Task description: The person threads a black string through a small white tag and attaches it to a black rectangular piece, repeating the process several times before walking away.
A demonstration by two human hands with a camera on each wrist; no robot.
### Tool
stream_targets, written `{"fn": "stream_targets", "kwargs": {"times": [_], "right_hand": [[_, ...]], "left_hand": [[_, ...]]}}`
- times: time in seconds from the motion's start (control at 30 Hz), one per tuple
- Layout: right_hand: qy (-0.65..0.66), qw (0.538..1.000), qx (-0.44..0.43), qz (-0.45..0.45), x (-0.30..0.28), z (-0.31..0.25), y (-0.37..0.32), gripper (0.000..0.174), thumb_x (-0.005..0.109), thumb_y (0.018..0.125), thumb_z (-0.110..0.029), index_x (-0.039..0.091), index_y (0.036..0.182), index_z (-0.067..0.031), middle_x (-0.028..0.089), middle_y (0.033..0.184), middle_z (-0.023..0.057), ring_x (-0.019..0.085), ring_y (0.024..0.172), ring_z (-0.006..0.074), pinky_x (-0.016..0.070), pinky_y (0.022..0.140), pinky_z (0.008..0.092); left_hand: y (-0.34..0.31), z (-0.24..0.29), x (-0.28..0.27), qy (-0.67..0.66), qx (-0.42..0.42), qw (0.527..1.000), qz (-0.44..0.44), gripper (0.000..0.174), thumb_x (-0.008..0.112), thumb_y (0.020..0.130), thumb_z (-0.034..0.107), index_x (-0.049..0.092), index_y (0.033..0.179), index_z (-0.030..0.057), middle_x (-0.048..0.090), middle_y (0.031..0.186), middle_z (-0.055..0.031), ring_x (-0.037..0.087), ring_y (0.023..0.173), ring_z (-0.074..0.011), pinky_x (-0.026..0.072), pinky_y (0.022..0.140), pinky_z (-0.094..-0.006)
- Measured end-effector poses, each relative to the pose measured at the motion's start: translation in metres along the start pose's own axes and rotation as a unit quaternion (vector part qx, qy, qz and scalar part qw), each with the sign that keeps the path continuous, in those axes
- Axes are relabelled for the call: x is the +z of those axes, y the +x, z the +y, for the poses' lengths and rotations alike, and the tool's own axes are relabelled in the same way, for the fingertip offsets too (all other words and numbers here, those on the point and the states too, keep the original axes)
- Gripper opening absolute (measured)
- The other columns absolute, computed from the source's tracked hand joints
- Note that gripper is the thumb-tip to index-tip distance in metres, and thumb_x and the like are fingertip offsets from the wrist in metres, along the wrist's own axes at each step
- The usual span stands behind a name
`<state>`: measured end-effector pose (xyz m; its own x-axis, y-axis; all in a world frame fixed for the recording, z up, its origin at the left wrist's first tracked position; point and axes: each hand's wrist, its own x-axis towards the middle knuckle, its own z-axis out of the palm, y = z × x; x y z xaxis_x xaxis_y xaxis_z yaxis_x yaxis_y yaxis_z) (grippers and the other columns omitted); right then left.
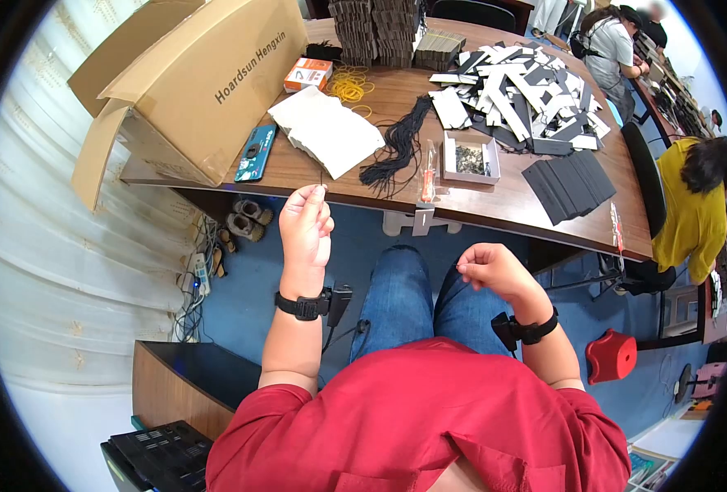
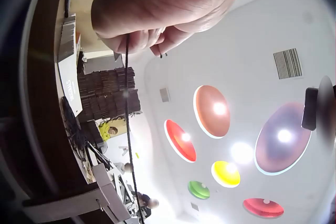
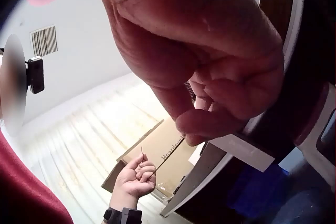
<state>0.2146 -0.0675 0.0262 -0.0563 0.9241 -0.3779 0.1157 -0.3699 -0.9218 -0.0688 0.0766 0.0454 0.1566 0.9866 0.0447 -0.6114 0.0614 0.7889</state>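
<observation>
A thin black cord (image 2: 127, 108) runs taut from my left hand (image 1: 304, 225), which pinches it between thumb and curled fingers. A short end of it sticks up past the fingertips in the right wrist view. My right hand (image 1: 499, 271) pinches the cord's other part, held in front of the body over the lap; its fingers are curled. Both hands are raised short of the table edge. On the table beyond lie a bundle of black cords (image 1: 402, 141), a stack of white sheets (image 1: 326, 131) and a small open box (image 1: 486, 177) with little pieces inside.
The wooden table (image 1: 298, 184) bears a large carton (image 1: 224, 82), a blue packet (image 1: 255, 153), yellow rubber bands (image 1: 348, 84), a heap of black and white strips (image 1: 519, 94), fanned dark cards (image 1: 568, 187) and stacked brown bundles (image 1: 376, 33). A red stool (image 1: 612, 357) stands right.
</observation>
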Motion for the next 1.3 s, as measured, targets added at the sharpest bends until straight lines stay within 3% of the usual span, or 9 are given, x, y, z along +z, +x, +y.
{"fn": "stream_targets", "kwargs": {"times": [0.13,0.3,0.37,0.43,0.47,0.57,0.93,1.13,1.3], "right_hand": [[0.041,0.999,-0.024,0.020,0.001,-0.003,-0.002,0.007,0.058,0.086,-0.002,0.064,0.090,0.0005,0.062,0.070,0.0038,0.054,0.055,0.0071,0.0430,0.051,0.0197],[-0.151,0.970,-0.180,0.058,0.020,-0.039,-0.014,0.012,0.060,0.083,-0.003,0.064,0.094,-0.0005,0.066,0.076,0.0073,0.059,0.058,0.0121,0.0474,0.055,0.0246],[-0.217,0.942,-0.247,0.070,0.030,-0.053,-0.014,0.014,0.060,0.082,-0.003,0.064,0.095,-0.0015,0.066,0.077,0.0100,0.063,0.063,0.0173,0.0493,0.058,0.0272],[-0.276,0.903,-0.322,0.075,0.036,-0.062,-0.009,0.016,0.060,0.081,-0.002,0.063,0.097,-0.0026,0.066,0.079,0.0129,0.066,0.069,0.0232,0.0506,0.062,0.0298],[-0.246,0.923,-0.288,0.070,0.039,-0.067,-0.009,0.025,0.059,0.081,-0.001,0.058,0.105,-0.0039,0.066,0.080,0.0139,0.067,0.076,0.0272,0.0508,0.065,0.0318],[-0.204,0.940,-0.262,0.079,0.040,-0.075,-0.003,0.034,0.060,0.081,-0.001,0.051,0.114,-0.0049,0.067,0.079,0.0130,0.067,0.074,0.0260,0.0506,0.065,0.0316],[-0.177,0.950,-0.228,0.116,0.030,-0.067,-0.004,0.024,0.060,0.083,-0.002,0.057,0.107,-0.0013,0.066,0.075,0.0097,0.060,0.057,0.0154,0.0483,0.055,0.0270],[-0.185,0.950,-0.221,0.119,0.029,-0.069,-0.005,0.012,0.058,0.084,-0.004,0.062,0.095,0.0000,0.065,0.071,0.0069,0.057,0.052,0.0120,0.0471,0.051,0.0256],[-0.170,0.950,-0.229,0.124,0.027,-0.068,-0.005,0.012,0.057,0.085,-0.003,0.063,0.095,0.0000,0.064,0.071,0.0073,0.056,0.052,0.0113,0.0468,0.051,0.0254]], "left_hand": [[-0.001,-0.007,-0.001,0.018,-0.003,1.000,0.000,0.005,0.057,0.090,0.008,0.060,0.090,0.0037,0.048,0.066,0.0025,0.036,0.048,-0.0034,0.0274,0.040,-0.0172],[-0.011,-0.033,0.016,0.033,-0.032,0.999,0.006,0.006,0.058,0.090,0.009,0.060,0.090,0.0034,0.057,0.072,-0.0014,0.045,0.051,-0.0062,0.0370,0.045,-0.0195],[-0.015,-0.048,0.019,0.032,-0.062,0.997,-0.043,0.006,0.059,0.089,0.009,0.060,0.090,0.0028,0.061,0.073,-0.0051,0.060,0.064,-0.0127,0.0528,0.059,-0.0264],[-0.025,-0.059,0.037,0.033,-0.090,0.994,-0.057,0.006,0.059,0.089,0.008,0.060,0.090,0.0017,0.064,0.081,-0.0090,0.065,0.076,-0.0170,0.0547,0.069,-0.0295],[-0.029,-0.064,0.044,0.027,-0.098,0.992,-0.077,0.006,0.058,0.089,0.007,0.059,0.091,0.0009,0.065,0.084,-0.0103,0.065,0.080,-0.0185,0.0543,0.072,-0.0304],[-0.041,-0.072,0.059,0.023,-0.130,0.983,-0.124,0.007,0.055,0.091,0.005,0.058,0.093,-0.0008,0.064,0.090,-0.0126,0.064,0.086,-0.0199,0.0538,0.076,-0.0318],[-0.052,-0.078,0.064,0.123,-0.130,0.968,-0.173,0.007,0.060,0.088,0.008,0.060,0.088,0.0018,0.059,0.072,-0.0028,0.050,0.054,-0.0065,0.0410,0.047,-0.0191],[-0.054,-0.076,0.067,0.114,-0.145,0.970,-0.161,0.006,0.061,0.087,0.007,0.061,0.088,0.0013,0.056,0.071,0.0007,0.040,0.053,-0.0024,0.0317,0.045,-0.0176],[-0.054,-0.077,0.069,0.146,-0.100,0.967,-0.183,0.005,0.063,0.087,0.007,0.062,0.088,0.0020,0.055,0.073,0.0020,0.040,0.055,-0.0015,0.0319,0.047,-0.0168]]}}
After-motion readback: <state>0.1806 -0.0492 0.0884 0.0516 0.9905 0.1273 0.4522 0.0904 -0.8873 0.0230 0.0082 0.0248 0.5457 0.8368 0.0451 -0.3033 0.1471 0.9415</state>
